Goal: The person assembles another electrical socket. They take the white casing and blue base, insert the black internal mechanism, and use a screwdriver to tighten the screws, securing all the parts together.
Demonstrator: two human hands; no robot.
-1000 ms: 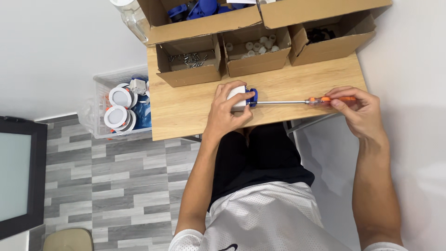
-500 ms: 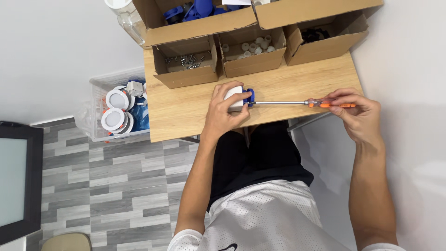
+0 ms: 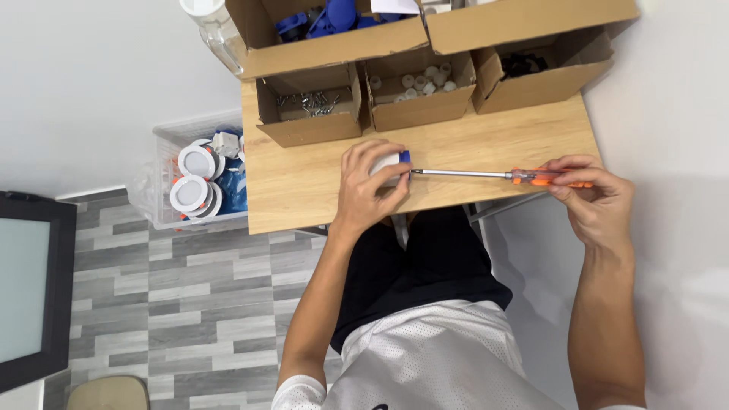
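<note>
Screwdriver point(image 3: 497, 175) with an orange handle and a long thin steel shaft lies level across the near part of the wooden worktop point(image 3: 304, 182), its tip meeting a small white and blue fitting point(image 3: 392, 163) near the worktop's middle. The left hand point(image 3: 370, 186) covers that fitting, fingers curled closed over its top so only a white face and a blue edge show. The right hand point(image 3: 596, 199) is at the right end of the worktop, past its edge, its fingers pinched shut around the orange handle.

Along the far side stand three open cardboard boxes: the left box point(image 3: 310, 114) holds small metal screws, the middle box point(image 3: 416, 99) holds small white round pieces, and the right box point(image 3: 543, 72) holds dark parts too small to tell. Behind them a larger cardboard box point(image 3: 334, 38) carries blue plastic pieces, and a clear plastic bottle point(image 3: 216, 30) stands just left of it.

On the floor to the left of the worktop sits a clear plastic bin point(image 3: 199, 182) with round white fixtures and blue packaging inside. The floor is grey wood-pattern planks point(image 3: 175, 304), with a dark framed panel point(image 3: 30, 288) at the far left
</note>
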